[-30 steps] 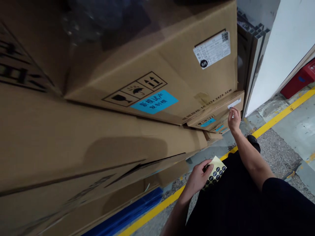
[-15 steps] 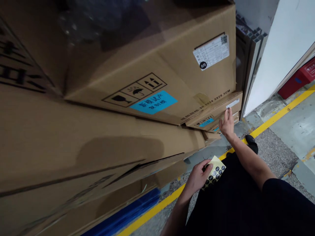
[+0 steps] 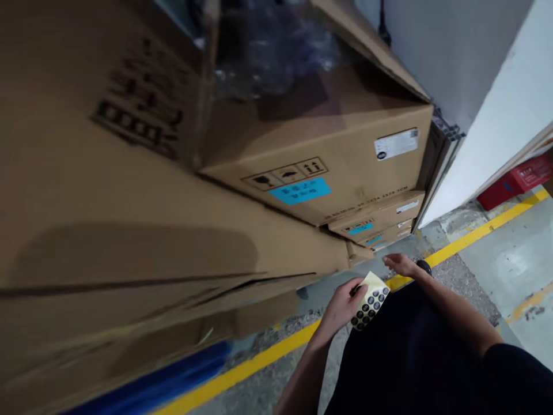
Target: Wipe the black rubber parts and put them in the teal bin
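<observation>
My left hand pinches a pale yellow sheet of round black stickers, low in the middle of the view. To its right, near the lower boxes, my right hand hangs in the air, its fingers slightly curled and blurred; whether anything small is between them is unclear. A large cardboard box bears a blue label and a white label with a round black sticker at its lower left corner. Beneath it, smaller boxes are stacked, each with blue and white labels.
More large cartons fill the left side, above a blue pallet. Clear plastic wrap lies on top of the stack. A yellow floor line runs diagonally past the boxes. At the right are a white wall and a red box.
My right hand has drawn back from the white label on the lower box towards my body. The view has shifted, showing more of the stack's top. My left hand still holds the sheet.
</observation>
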The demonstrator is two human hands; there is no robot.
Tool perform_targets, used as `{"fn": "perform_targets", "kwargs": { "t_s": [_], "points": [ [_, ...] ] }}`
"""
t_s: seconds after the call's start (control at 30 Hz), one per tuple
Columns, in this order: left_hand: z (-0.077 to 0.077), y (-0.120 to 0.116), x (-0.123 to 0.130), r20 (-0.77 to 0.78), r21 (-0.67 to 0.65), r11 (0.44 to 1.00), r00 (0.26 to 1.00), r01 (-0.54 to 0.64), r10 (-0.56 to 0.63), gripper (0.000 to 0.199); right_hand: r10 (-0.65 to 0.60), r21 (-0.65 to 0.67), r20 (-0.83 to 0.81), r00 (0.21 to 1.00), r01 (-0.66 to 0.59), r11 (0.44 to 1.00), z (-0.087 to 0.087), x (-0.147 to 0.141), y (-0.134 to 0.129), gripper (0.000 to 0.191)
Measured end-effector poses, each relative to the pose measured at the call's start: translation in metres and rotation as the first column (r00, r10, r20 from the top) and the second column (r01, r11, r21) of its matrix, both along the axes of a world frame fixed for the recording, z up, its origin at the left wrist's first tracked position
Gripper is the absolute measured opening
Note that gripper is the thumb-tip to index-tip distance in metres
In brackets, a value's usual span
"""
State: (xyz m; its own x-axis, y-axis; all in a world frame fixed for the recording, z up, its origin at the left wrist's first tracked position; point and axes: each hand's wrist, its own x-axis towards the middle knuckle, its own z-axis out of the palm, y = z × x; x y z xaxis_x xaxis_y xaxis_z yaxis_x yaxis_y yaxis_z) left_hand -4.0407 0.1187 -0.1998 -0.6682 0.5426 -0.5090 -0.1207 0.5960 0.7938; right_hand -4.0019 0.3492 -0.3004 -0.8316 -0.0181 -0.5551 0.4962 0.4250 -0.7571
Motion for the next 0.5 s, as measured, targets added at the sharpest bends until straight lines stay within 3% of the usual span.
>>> {"fn": "perform_targets", "kwargs": {
  "t_s": [0.07,0.13,0.2,0.37,0.43,0.5],
  "points": [
    [-0.004,0.008,0.001,0.04,0.053,0.997,0.998,-0.055,0.053,0.043,0.066,-0.227,0.014,0.998,-0.061,0.972,0.01,0.008,0.01,0.061],
    [-0.009,0.016,0.004,0.089,0.097,0.988,0.99,-0.119,0.111,0.042,0.109,-0.487,0.054,0.993,-0.069,0.871,0.019,0.007,0.019,0.065],
    [-0.013,0.025,0.009,0.129,0.125,0.972,0.975,-0.199,0.183,0.044,0.094,-0.61,0.095,0.991,-0.017,0.792,0.025,0.003,0.026,0.059],
    [-0.019,0.041,0.032,0.264,0.151,0.897,0.891,-0.416,0.369,0.048,-0.051,-0.524,0.113,0.992,0.103,0.845,0.034,-0.008,0.046,0.042],
    [-0.018,0.045,0.042,0.341,0.143,0.861,0.841,-0.488,0.421,0.05,-0.054,-0.53,0.108,0.993,0.104,0.842,0.037,-0.012,0.054,0.038],
    [-0.015,0.046,0.051,0.319,0.129,0.821,0.807,-0.556,0.496,0.051,-0.005,-0.556,0.105,0.995,0.063,0.829,0.041,-0.016,0.06,0.035]
  ]
}}
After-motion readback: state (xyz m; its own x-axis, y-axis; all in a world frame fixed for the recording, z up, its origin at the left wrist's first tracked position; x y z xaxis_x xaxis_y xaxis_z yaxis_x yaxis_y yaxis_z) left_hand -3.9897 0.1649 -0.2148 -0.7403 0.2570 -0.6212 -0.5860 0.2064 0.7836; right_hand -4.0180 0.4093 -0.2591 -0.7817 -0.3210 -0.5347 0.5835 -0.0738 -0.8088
